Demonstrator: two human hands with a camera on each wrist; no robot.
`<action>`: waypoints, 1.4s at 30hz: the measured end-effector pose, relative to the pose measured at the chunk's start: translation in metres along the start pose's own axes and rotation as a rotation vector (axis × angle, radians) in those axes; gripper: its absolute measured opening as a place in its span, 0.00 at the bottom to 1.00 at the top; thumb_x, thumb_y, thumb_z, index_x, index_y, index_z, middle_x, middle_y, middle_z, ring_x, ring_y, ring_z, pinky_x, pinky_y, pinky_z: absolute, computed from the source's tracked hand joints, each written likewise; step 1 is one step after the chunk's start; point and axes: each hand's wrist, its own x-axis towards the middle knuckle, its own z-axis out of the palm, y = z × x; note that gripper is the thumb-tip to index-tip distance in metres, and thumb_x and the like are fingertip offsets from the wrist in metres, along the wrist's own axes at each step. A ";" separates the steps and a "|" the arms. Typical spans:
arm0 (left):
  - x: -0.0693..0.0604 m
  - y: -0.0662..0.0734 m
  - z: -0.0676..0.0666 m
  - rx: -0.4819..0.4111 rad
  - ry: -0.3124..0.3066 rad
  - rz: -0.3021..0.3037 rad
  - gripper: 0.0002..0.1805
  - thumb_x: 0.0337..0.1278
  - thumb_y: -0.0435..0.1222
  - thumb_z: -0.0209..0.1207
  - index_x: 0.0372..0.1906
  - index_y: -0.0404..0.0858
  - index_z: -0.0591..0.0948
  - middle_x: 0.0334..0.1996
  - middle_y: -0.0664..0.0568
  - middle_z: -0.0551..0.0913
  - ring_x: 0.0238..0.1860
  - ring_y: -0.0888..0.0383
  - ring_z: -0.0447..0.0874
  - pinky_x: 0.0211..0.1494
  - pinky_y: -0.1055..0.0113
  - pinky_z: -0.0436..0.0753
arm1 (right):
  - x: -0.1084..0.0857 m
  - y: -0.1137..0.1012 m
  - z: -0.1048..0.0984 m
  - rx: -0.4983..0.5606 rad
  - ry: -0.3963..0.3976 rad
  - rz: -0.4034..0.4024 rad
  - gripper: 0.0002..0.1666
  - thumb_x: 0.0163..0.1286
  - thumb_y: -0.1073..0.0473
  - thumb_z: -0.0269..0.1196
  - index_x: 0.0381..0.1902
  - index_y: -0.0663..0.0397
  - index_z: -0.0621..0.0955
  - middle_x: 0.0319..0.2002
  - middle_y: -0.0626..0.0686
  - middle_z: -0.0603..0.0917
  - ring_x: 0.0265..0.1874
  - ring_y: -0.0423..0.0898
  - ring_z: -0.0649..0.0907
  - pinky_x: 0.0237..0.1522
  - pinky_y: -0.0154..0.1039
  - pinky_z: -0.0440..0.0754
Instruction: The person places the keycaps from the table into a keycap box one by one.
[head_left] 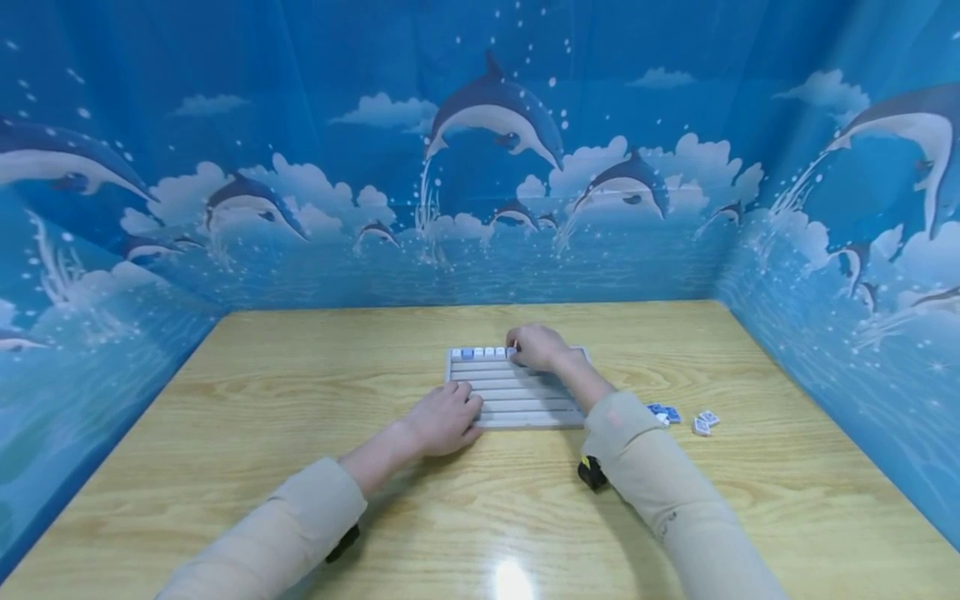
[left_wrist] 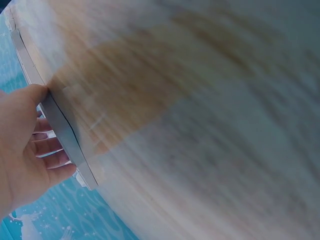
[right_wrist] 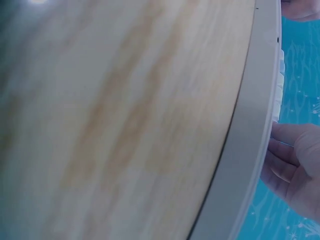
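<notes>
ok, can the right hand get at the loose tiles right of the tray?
Likely yes: the loose tiles lie on the table by the right sleeve, with no visible barrier. The right hand, at the far row of the tray, would need to draw back.

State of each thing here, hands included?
Left hand: grips the rack at its near-left corner.
Right hand: at the far row; pinching unclear.
Rack: lying on the table, far row holding tiles, nearer rows bare where visible.
Row tiles: side by side.
Loose tiles: lying on the table, right of the rack.
</notes>
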 end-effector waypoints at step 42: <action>0.000 0.000 -0.002 -0.024 -0.020 -0.014 0.16 0.63 0.48 0.52 0.41 0.38 0.74 0.35 0.49 0.69 0.37 0.54 0.67 0.42 0.61 0.73 | -0.050 0.020 -0.024 -0.009 -0.075 0.005 0.22 0.66 0.61 0.58 0.56 0.64 0.74 0.49 0.59 0.78 0.49 0.55 0.77 0.50 0.48 0.73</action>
